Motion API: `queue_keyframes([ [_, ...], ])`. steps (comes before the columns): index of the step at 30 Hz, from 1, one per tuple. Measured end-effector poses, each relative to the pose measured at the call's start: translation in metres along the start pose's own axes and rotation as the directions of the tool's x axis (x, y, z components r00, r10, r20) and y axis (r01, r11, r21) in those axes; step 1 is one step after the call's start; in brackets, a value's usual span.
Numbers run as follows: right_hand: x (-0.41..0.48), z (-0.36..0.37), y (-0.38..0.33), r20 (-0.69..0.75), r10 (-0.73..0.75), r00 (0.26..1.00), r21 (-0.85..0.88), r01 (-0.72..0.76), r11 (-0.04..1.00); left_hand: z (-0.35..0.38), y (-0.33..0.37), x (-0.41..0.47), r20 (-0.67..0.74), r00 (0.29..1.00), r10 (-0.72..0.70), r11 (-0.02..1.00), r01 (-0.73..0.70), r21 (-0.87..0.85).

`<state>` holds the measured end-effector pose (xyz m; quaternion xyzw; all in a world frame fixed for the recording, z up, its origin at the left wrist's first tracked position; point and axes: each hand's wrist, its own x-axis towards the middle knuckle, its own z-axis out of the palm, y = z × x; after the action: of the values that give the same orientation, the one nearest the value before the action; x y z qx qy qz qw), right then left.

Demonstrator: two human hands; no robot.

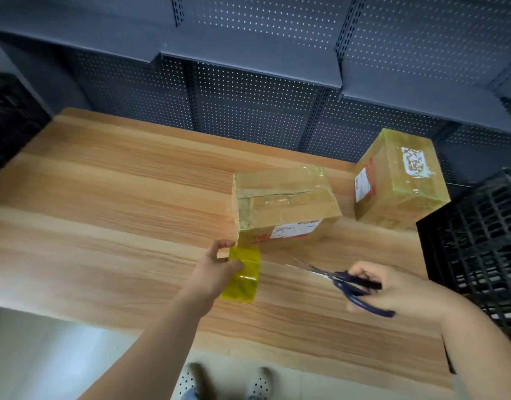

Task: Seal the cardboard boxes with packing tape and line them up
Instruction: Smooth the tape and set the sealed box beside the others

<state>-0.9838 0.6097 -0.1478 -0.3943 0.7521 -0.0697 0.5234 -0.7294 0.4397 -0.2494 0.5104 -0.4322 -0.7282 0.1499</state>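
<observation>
Sealing in progress at the wooden table [104,197]: my left hand [216,269] grips the yellow packing tape roll [244,274] just beside the near cardboard box [283,203]. A strip appears to run up to the box's near left corner, though blur leaves that uncertain. My right hand [398,290] holds the scissors [344,280], blades parted, aimed toward the strip. A second taped box [398,180] sits askew at the far right corner, apart from the first. The boxes look light and stiff with slick taped faces, so I judge opposite side walls the best hold. The thin, clingy film is best kept taut.
</observation>
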Motion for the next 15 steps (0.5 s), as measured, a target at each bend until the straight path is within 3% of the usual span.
queue_keyframes([
  [4, 0.039, -0.002, -0.020, -0.065, -0.060, 0.996, -0.066, 0.055, 0.996, 0.005, -0.006, -0.007, -0.015, 1.000, -0.006, 0.999, 0.005, -0.039],
  [15, 0.080, -0.016, -0.045, 0.029, -0.101, 0.994, -0.236, 0.105, 0.966, 0.009, -0.017, -0.021, -0.024, 1.000, 0.001, 0.997, -0.002, -0.074],
])
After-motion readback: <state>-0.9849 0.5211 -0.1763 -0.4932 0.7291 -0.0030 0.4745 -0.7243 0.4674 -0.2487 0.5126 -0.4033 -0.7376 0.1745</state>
